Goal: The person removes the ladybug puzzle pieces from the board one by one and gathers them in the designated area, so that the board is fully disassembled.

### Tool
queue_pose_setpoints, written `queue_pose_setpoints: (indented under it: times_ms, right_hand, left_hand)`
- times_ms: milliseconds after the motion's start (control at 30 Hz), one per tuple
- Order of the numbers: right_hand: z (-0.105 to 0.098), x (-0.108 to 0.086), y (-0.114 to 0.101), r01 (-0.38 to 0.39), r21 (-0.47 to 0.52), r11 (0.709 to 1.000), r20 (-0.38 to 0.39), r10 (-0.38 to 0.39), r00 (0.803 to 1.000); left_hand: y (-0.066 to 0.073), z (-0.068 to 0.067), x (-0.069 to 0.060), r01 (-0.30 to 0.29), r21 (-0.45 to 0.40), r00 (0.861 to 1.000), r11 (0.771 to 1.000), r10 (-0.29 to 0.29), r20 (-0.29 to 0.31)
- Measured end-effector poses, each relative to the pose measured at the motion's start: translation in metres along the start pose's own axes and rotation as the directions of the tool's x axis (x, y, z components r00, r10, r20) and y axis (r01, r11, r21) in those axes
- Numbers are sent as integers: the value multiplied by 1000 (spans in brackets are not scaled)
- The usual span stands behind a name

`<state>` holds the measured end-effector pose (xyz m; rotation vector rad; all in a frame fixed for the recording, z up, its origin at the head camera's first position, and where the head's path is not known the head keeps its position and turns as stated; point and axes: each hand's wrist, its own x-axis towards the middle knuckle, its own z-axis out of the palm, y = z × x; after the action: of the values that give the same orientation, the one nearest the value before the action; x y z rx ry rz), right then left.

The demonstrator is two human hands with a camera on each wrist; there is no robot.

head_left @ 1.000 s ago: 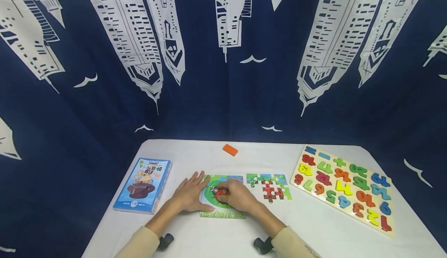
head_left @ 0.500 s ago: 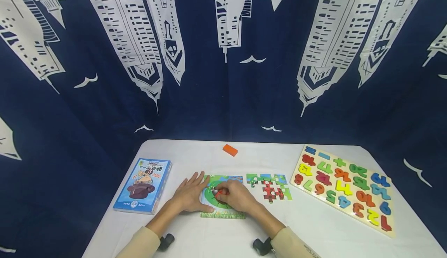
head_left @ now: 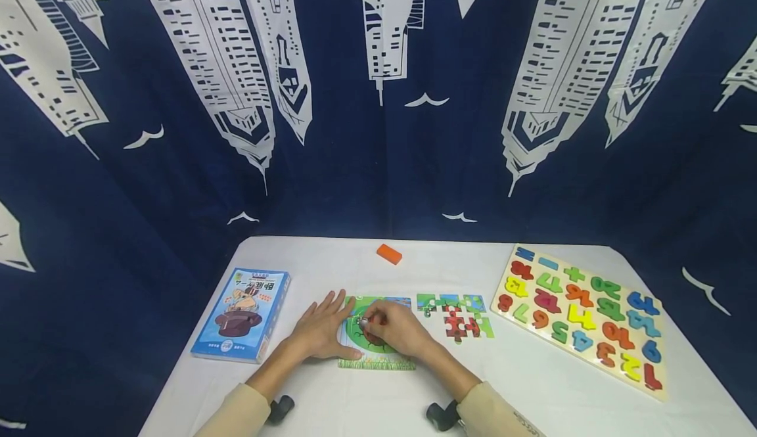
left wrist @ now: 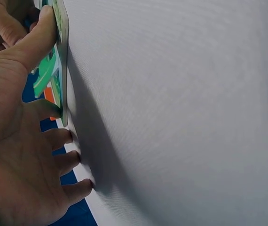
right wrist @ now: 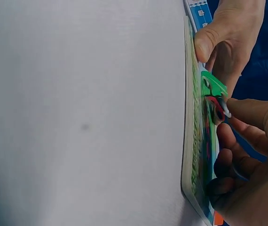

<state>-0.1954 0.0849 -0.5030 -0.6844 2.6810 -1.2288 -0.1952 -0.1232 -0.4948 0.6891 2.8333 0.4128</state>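
A picture puzzle board (head_left: 378, 363) with a grass border lies at the table's middle. My left hand (head_left: 319, 332) rests spread at its left side, thumb on the lower left corner. In the left wrist view the left thumb (left wrist: 42, 35) presses the board's edge. Over the board's centre is my right hand (head_left: 402, 328). The right wrist view shows its thumb and fingers (right wrist: 251, 113) pinching a green and red puzzle piece (right wrist: 214, 84), which stands tilted above the board (right wrist: 188, 141). The hands partly cover the board's picture.
Several joined puzzle pieces (head_left: 455, 325) lie right of the board. Farther right is a number board (head_left: 568, 302). A blue box (head_left: 239, 315) lies at the left, an orange block (head_left: 389, 253) near the far edge.
The fingers of my right hand have shifted slightly over the ladybug picture, and the pinched piece has turned or tilted a little. My left hand has stayed in place.
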Motion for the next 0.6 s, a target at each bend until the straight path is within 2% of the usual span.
queue_pose_setpoints:
  times_ms: [600]
  right_hand:
    - [3,0,-7,-28,78,997,-5,28,1000]
  left_hand:
    - [0,0,0,-9,0,1000,1000,9,-13]
